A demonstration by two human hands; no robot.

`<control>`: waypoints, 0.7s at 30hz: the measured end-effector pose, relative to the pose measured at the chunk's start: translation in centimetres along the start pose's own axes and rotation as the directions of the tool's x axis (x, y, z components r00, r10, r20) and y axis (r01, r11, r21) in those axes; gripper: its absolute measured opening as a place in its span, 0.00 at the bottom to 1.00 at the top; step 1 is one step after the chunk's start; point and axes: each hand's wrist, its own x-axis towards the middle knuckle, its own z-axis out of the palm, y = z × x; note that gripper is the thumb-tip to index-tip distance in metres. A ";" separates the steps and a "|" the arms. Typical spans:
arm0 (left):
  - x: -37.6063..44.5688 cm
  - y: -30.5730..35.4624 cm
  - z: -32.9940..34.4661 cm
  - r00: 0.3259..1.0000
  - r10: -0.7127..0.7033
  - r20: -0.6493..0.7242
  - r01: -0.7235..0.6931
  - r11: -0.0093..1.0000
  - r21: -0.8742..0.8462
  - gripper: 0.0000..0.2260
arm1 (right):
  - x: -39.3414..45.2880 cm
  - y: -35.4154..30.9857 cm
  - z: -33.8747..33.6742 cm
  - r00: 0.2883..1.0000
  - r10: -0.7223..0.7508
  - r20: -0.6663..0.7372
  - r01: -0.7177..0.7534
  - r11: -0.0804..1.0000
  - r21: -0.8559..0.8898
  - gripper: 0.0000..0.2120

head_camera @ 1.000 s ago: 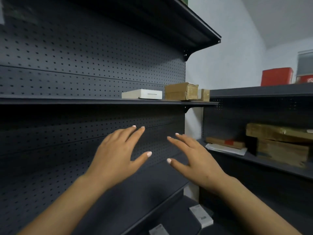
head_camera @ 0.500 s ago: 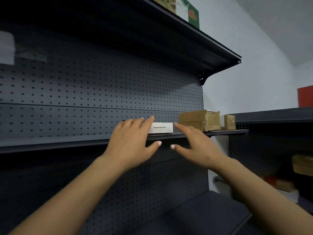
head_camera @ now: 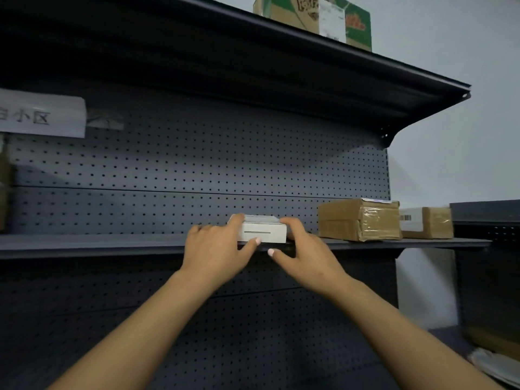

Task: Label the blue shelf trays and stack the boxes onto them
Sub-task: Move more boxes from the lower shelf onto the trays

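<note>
Your left hand [head_camera: 213, 249] and your right hand [head_camera: 306, 257] are both up at the middle shelf [head_camera: 112, 243], one on each side of the small white box [head_camera: 263, 230]. The box lies flat on that shelf, close to its front edge. Your left fingers [head_camera: 235, 220] curl over the box's left end and the left thumb sits against its front face, so that hand grips it. Your right fingers [head_camera: 289, 222] curl round the right end, while the right thumb sits lower, in front of the shelf edge — so the box is held between your two hands. Just to the right on the same shelf sits a brown box wrapped in tape [head_camera: 360, 219], near the white box but not touching it. Past that one is a smaller brown box with a white sticker [head_camera: 426, 222], right beside it. The dark back wall full of little holes [head_camera: 197, 170] stands behind them all. A white paper sign [head_camera: 42, 114] is stuck to that wall, far to the left. Above you the top shelf [head_camera: 337, 80] sticks out, and a green and brown carton [head_camera: 315, 18] stands on it — well above the white box.
</note>
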 end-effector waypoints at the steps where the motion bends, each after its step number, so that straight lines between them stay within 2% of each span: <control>1: -0.4 0.1 -0.2 1.000 0.002 -0.021 -0.002 1.000 -0.008 0.26 | -0.3 -0.1 0.0 1.000 -0.016 -0.025 0.017 1.000 0.010 0.27; 5: -3.0 0.7 -1.7 0.989 0.027 -0.148 -0.046 0.991 -0.129 0.25 | -2.2 -0.6 -0.8 0.993 -0.081 -0.090 0.088 0.993 0.076 0.21; 8: -5.9 1.0 -2.7 0.966 0.043 -0.253 -0.095 0.976 -0.196 0.24 | -4.2 -1.5 -0.9 0.982 -0.139 -0.125 0.160 0.972 0.174 0.26; 12: -10.7 0.6 -4.4 0.967 0.019 -0.254 -0.075 0.974 -0.214 0.25 | -7.3 -3.4 0.0 0.965 -0.230 -0.123 0.258 0.912 0.318 0.27; 21: -22.1 -3.7 -9.9 0.965 -0.059 -0.254 0.005 0.978 -0.207 0.25 | -14.1 -11.2 3.7 0.938 -0.333 -0.096 0.331 0.779 0.532 0.27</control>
